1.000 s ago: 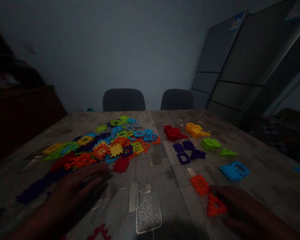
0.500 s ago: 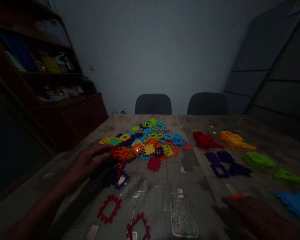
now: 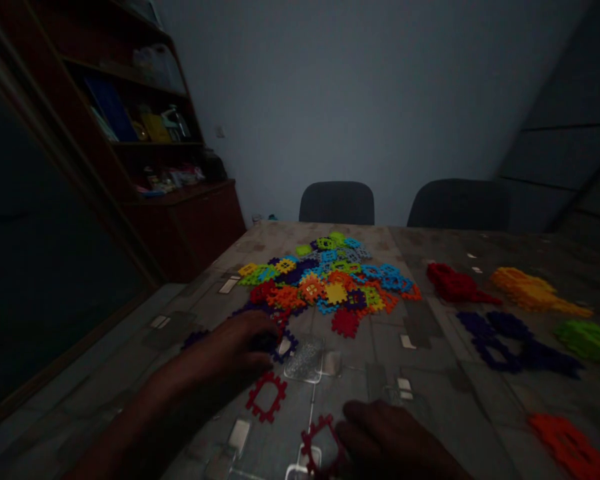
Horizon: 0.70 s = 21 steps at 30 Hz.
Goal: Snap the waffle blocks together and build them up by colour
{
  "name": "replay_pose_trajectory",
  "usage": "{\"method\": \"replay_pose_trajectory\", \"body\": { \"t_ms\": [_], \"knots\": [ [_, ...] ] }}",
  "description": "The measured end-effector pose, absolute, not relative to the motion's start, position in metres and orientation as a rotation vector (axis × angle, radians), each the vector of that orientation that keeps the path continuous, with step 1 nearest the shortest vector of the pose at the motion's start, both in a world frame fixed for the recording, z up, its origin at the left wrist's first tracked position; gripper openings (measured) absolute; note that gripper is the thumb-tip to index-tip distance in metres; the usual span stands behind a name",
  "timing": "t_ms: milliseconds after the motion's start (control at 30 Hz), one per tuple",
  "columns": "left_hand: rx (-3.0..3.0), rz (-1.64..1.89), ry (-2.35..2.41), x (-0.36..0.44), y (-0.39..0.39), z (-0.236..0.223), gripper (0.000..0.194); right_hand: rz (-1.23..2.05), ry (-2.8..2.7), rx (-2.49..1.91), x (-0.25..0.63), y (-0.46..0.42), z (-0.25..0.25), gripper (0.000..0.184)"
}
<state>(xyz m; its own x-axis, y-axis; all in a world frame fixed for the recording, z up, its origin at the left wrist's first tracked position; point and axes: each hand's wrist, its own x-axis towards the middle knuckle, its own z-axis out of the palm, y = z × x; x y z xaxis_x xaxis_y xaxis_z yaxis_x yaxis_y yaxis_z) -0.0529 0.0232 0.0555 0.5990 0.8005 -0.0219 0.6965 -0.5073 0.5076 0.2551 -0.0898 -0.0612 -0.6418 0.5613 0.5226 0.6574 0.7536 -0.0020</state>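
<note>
My left hand [image 3: 243,343] hovers over purple toothed pieces [image 3: 285,347] left of centre, thumb and fingers apart around a dark gap. A red toothed frame [image 3: 267,415] lies flat just below that hand. Near the bottom edge, a second red toothed frame [image 3: 307,443] meets the curled fingers of my right hand [image 3: 387,437], which cover its right edge. Beyond my left hand spreads a mixed pile of interlocking plastic pieces [image 3: 336,293] in yellow, orange, blue, green and grey. A solid red piece [image 3: 345,323] lies at the pile's near side.
Sorted pieces lie to the right: a red stack [image 3: 450,281], a yellow stack [image 3: 525,288], purple pieces [image 3: 495,353], a green stack [image 3: 590,340] and orange pieces [image 3: 570,443]. Two chairs [image 3: 336,202] stand behind the patterned table [image 3: 430,380]. A shelf cabinet [image 3: 180,227] is at left.
The view has turned left. My right hand has come from the orange pieces at right to the near red frame. My left hand has moved from the pile's left side toward the purple pieces.
</note>
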Motion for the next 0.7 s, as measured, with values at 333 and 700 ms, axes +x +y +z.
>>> {"method": "replay_pose_trajectory", "body": {
  "t_ms": [333, 700],
  "knots": [
    [2.450, -0.060, 1.215, -0.035, -0.021, 0.067, 0.059, 0.012, -2.373, -0.943, 0.220, -0.091, -0.051, 0.025],
    [2.429, -0.183, 1.303, -0.025, -0.023, 0.052, 0.031, -0.010, -2.466, -0.925, 0.237, -0.090, -0.042, 0.033]
  ]
}}
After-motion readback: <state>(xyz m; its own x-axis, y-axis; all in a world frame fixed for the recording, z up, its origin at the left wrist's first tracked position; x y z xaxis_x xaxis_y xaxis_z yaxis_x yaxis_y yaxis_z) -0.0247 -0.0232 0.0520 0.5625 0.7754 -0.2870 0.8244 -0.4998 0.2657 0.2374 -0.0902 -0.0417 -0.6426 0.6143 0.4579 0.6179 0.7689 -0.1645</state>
